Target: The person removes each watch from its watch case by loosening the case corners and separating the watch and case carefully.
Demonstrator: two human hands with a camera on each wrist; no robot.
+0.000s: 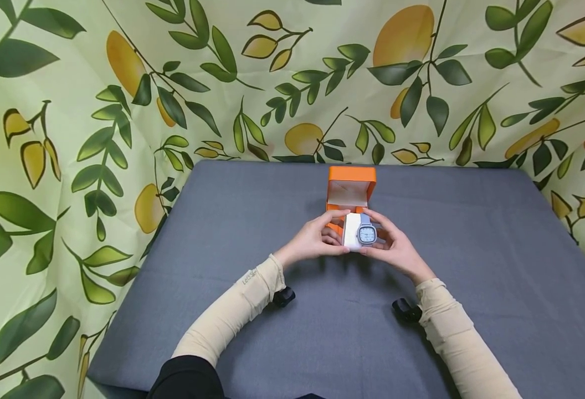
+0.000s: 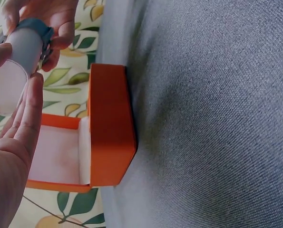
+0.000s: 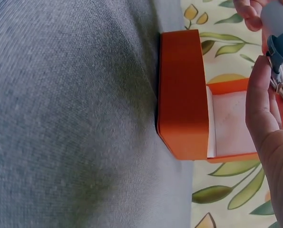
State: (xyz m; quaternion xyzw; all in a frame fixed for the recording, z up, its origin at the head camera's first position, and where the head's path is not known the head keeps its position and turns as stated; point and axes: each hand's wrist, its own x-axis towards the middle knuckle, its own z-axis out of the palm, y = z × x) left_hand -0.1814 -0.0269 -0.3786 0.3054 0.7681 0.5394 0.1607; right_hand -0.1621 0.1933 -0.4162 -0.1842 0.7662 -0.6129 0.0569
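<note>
Currently both grips are engaged: left grip (image 1: 314, 237) pinches the plain end of a white cushion (image 1: 350, 233), thumb at near edge, and right grip (image 1: 396, 244) pinches the other end, where a blue watch (image 1: 367, 234) is strapped round. Cushion sits raised between the grips, long axis roughly left-to-right from one to the other; dial faces up toward the person, strap running crosswise, near to far. Just beyond both grips, orange box (image 1: 347, 193) on grey bench (image 1: 342, 332), lid upright, pale lining facing the person.
</note>
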